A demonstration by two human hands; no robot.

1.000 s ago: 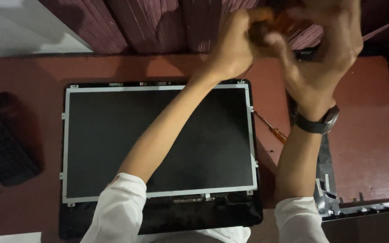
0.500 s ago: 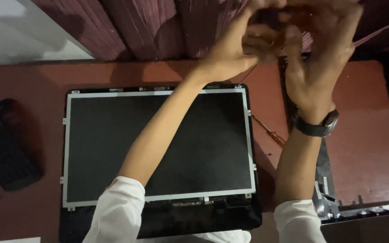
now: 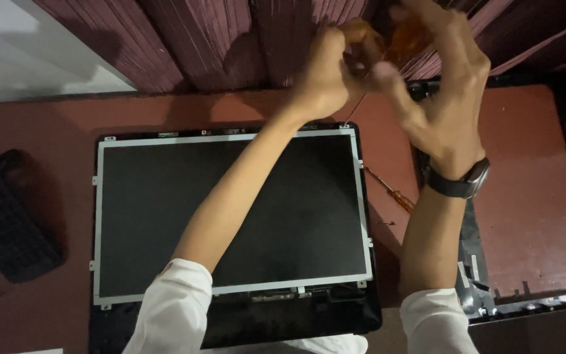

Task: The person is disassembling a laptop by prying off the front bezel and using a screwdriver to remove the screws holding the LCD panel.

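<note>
A bare laptop display panel (image 3: 230, 216) with a silver metal rim lies in its black lid on the reddish-brown table (image 3: 532, 196). Both my hands are raised over the table's far edge. My left hand (image 3: 325, 75) is closed around an orange-handled screwdriver (image 3: 402, 40), whose thin shaft (image 3: 355, 108) slants down towards the panel's far right corner. My right hand (image 3: 443, 98), with a dark watch (image 3: 458, 183) on the wrist, pinches the orange handle with thumb and fingertips, the other fingers spread. The handle is blurred.
A second small orange-handled screwdriver (image 3: 393, 194) lies on the table right of the panel. A black screen bezel frame (image 3: 476, 275) rests at the right. A black gridded part (image 3: 8, 223) sits at the left edge. Dark ribbed panelling (image 3: 230, 39) runs behind the table.
Both hands stay together at the screwdriver above the far edge. My right hand's fingers have spread wider and the shaft now shows below my left hand.
</note>
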